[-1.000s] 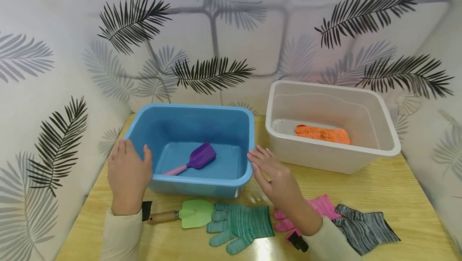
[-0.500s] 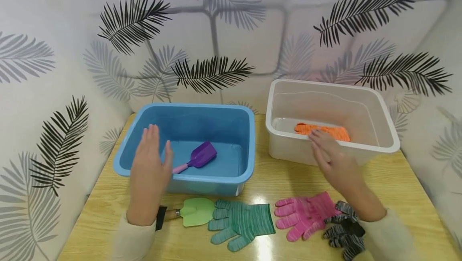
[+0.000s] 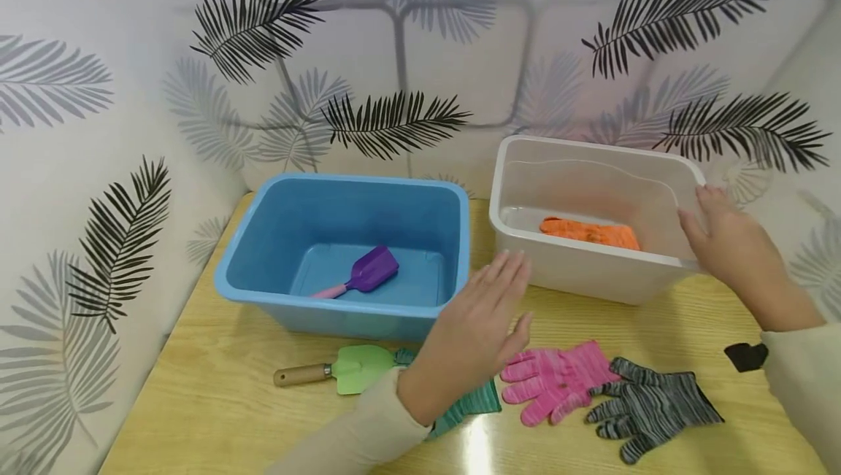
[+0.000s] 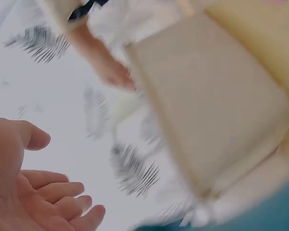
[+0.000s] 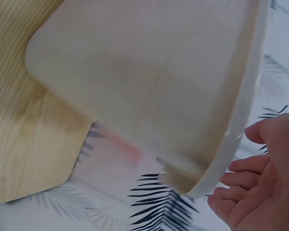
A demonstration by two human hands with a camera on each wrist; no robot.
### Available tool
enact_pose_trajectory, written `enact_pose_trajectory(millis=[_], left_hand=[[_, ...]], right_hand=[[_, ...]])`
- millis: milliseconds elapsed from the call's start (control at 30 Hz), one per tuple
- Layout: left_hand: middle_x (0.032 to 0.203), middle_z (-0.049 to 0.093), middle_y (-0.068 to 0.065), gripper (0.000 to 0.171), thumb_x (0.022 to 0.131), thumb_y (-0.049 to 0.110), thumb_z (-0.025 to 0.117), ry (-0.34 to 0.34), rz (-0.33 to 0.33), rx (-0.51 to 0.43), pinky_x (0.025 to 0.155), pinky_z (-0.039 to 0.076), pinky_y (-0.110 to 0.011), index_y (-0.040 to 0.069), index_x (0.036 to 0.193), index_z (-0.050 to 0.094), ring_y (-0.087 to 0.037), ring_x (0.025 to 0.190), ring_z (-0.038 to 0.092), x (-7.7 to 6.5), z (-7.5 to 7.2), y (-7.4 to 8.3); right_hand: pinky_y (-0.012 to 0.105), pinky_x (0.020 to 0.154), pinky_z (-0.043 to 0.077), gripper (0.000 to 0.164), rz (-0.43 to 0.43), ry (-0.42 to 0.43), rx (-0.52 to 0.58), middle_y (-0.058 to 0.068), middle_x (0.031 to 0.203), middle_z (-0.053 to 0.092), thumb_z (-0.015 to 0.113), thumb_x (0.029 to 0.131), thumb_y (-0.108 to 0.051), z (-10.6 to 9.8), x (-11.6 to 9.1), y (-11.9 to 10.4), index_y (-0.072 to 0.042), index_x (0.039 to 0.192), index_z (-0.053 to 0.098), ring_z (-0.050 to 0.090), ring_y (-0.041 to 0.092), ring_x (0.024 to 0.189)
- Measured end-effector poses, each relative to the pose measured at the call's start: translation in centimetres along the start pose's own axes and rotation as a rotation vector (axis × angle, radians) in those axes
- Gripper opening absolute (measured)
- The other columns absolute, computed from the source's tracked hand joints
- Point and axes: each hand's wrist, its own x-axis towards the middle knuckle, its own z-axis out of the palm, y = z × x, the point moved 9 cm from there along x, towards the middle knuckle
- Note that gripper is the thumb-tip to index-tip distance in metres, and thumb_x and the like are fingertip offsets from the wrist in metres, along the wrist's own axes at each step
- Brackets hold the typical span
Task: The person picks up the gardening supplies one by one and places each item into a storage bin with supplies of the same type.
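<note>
My right hand [image 3: 739, 249] is at the right rim of the white bin [image 3: 585, 271], thumb on the inner side and fingers by the outer side. In the right wrist view its fingers [image 5: 248, 180] are loosely bent beside the rim; whether they touch it is unclear. My left hand [image 3: 469, 329], fingers extended, hovers in front of the gap between the white bin and the blue bin [image 3: 355, 318]. It partly hides a green glove [image 3: 482, 398]. An orange glove [image 3: 591, 233] lies inside the white bin. The blue bin holds a purple toy shovel [image 3: 373, 268] with a pink handle.
A green-bladed trowel [image 3: 360, 369] with a wooden handle lies before the blue bin. A pink glove [image 3: 558, 380] and a grey-black striped glove [image 3: 657, 402] lie on the wooden table [image 3: 197, 402]. Behind stands a leaf-patterned backdrop [image 3: 420, 66].
Both hands have left the blue bin's sides and moved right, the right one reaching the white bin's right rim. The blue bin and the white bin stay in place.
</note>
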Motion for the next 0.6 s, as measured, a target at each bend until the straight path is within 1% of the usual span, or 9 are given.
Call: enact_pose_trajectory(millis=[33,67,133,233,333,367,400,500,600], left_hand=[[0.143,0.037,-0.018,0.059,0.095,0.028,0.046,-0.028,-0.008,-0.008,0.108,0.024,-0.033,-0.007,0.14,0.031,-0.026,0.135,0.028,0.5,1.1,0.2],[0.144,0.035,-0.018,0.06,0.096,0.029,0.044,-0.057,-0.024,-0.015,0.109,0.022,-0.033,-0.006,0.142,0.028,-0.026,0.135,0.027,1.0,2.1,0.3],[0.147,0.029,-0.017,0.062,0.097,0.031,0.041,-0.112,-0.073,-0.023,0.11,0.019,-0.032,-0.005,0.144,0.023,-0.024,0.137,0.02,2.0,4.1,0.2],[0.149,0.026,-0.015,0.064,0.098,0.035,0.038,-0.161,-0.128,0.046,0.11,0.019,-0.036,-0.003,0.145,0.02,-0.025,0.139,0.014,3.6,6.8,0.0],[0.148,0.028,-0.015,0.064,0.097,0.037,0.039,-0.156,-0.124,0.126,0.109,0.021,-0.042,-0.003,0.144,0.024,-0.028,0.139,0.014,4.9,8.7,0.4],[0.147,0.03,-0.015,0.063,0.097,0.037,0.038,-0.147,-0.117,0.15,0.109,0.022,-0.044,-0.003,0.144,0.025,-0.029,0.138,0.015,5.2,9.2,0.5],[0.147,0.03,-0.015,0.063,0.097,0.038,0.038,-0.143,-0.112,0.165,0.109,0.022,-0.045,-0.003,0.144,0.026,-0.03,0.138,0.015,5.4,9.7,0.6],[0.146,0.034,-0.014,0.062,0.097,0.04,0.037,-0.126,-0.108,0.221,0.109,0.022,-0.047,-0.003,0.142,0.03,-0.03,0.137,0.019,5.9,10.8,0.5],[0.145,0.036,-0.012,0.062,0.097,0.042,0.037,-0.145,-0.128,0.28,0.109,0.021,-0.047,0.0,0.142,0.033,-0.028,0.138,0.02,5.9,11.8,-0.1]], right_hand=[[0.062,0.104,0.01,0.063,0.006,-0.015,-0.009,0.035,0.144,0.011,0.027,0.101,-0.036,0.2,0.4,0.5,0.007,0.145,0.011,0.01,0.05,0.132],[0.062,0.104,0.011,0.061,-0.004,-0.011,-0.02,0.035,0.144,0.013,0.027,0.101,-0.034,0.2,0.9,0.9,0.008,0.144,0.014,0.012,0.05,0.132],[0.06,0.104,0.014,0.055,-0.035,0.018,-0.045,0.035,0.141,0.022,0.027,0.101,-0.029,0.1,1.8,1.5,0.009,0.141,0.024,0.018,0.05,0.131],[0.058,0.104,0.018,0.048,-0.075,0.069,-0.088,0.036,0.135,0.033,0.028,0.101,-0.022,0.0,3.0,2.3,0.012,0.134,0.035,0.026,0.05,0.127],[0.056,0.105,0.019,0.048,-0.082,0.073,-0.102,0.037,0.133,0.036,0.03,0.1,-0.021,0.4,4.0,3.3,0.015,0.131,0.038,0.029,0.051,0.125],[0.055,0.107,0.016,0.05,-0.071,0.055,-0.095,0.037,0.134,0.033,0.03,0.1,-0.022,0.6,4.1,3.7,0.016,0.133,0.034,0.026,0.051,0.126],[0.055,0.107,0.016,0.051,-0.061,0.05,-0.086,0.037,0.134,0.033,0.031,0.1,-0.023,0.7,4.3,3.9,0.016,0.133,0.034,0.027,0.051,0.126],[0.057,0.106,0.018,0.053,-0.048,0.036,-0.068,0.036,0.136,0.031,0.031,0.1,-0.025,1.2,4.6,4.2,0.015,0.135,0.032,0.027,0.052,0.125],[0.058,0.105,0.018,0.056,-0.035,0.02,-0.046,0.035,0.138,0.029,0.031,0.1,-0.028,1.7,4.8,3.9,0.014,0.137,0.03,0.027,0.053,0.124]])
